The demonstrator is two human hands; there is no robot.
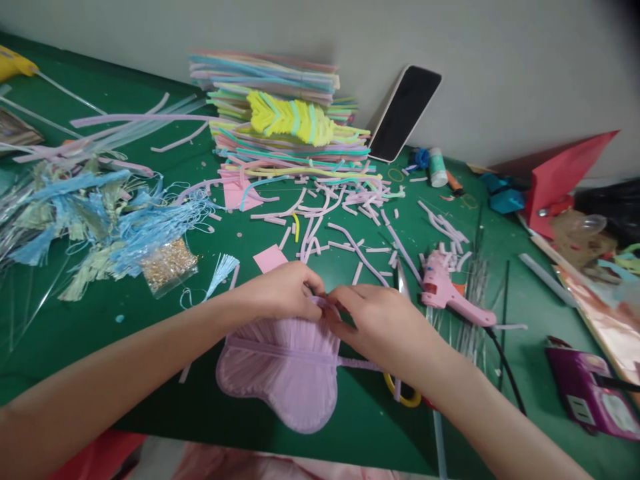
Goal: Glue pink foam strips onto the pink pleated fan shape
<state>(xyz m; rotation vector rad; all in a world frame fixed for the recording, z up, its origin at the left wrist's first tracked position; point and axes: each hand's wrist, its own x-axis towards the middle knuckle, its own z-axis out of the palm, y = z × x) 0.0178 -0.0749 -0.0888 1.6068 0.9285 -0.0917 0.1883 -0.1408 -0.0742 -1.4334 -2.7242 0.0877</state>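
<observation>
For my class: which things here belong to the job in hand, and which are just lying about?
Probably the job:
lilac piece, held by left hand and right hand
matching lilac strips
perhaps scissors and pink glue gun, nearby

Probably just lying about:
phone
blue tassels
bag of gold bits

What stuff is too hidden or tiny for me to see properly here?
All in the head view:
Lilac piece: upper edge, partly behind the left hand and right hand.
Scissors: middle, behind the right forearm.
Yellow tool: rear, cut off by the left edge.
Gold bits: too small and blurred to tell their shapes.
</observation>
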